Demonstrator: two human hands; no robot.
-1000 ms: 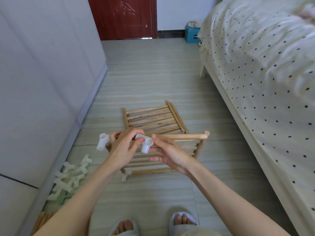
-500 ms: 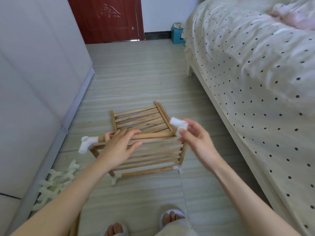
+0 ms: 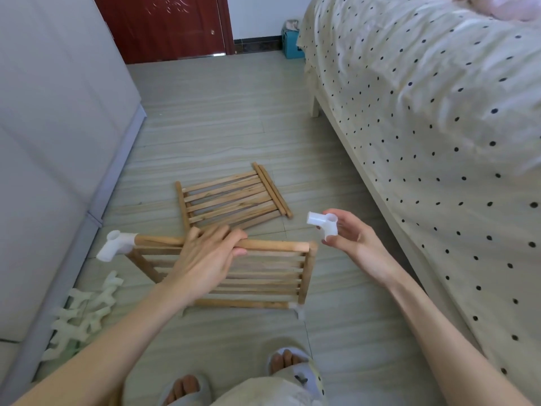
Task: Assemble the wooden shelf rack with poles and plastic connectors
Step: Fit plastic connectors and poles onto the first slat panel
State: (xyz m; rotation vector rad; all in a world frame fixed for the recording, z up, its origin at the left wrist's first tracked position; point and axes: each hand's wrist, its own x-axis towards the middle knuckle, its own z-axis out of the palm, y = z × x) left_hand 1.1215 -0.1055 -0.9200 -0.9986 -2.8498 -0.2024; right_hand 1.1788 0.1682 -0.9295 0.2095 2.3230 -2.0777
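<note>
My left hand [image 3: 205, 256] grips the top pole of a wooden slatted shelf [image 3: 263, 276] that stands tilted on the floor. A white plastic connector [image 3: 115, 244] caps the pole's left end, and the right end is bare. Another white connector sits at the shelf's lower right corner [image 3: 300, 312]. My right hand [image 3: 348, 238] pinches a loose white connector [image 3: 323, 222] just right of and slightly above the bare pole end. A second slatted shelf [image 3: 234, 197] lies flat on the floor behind.
A pile of white connectors [image 3: 82, 312] lies on the floor by the grey wardrobe [image 3: 52, 142] at left. A bed with a dotted cover [image 3: 439, 127] fills the right side. My slippered feet [image 3: 240, 376] stand below. A red door [image 3: 164, 24] is at the back.
My right hand carried the loose connector from the middle of the pole out past its right end. My left hand shifted its hold on the pole, and the view swung left.
</note>
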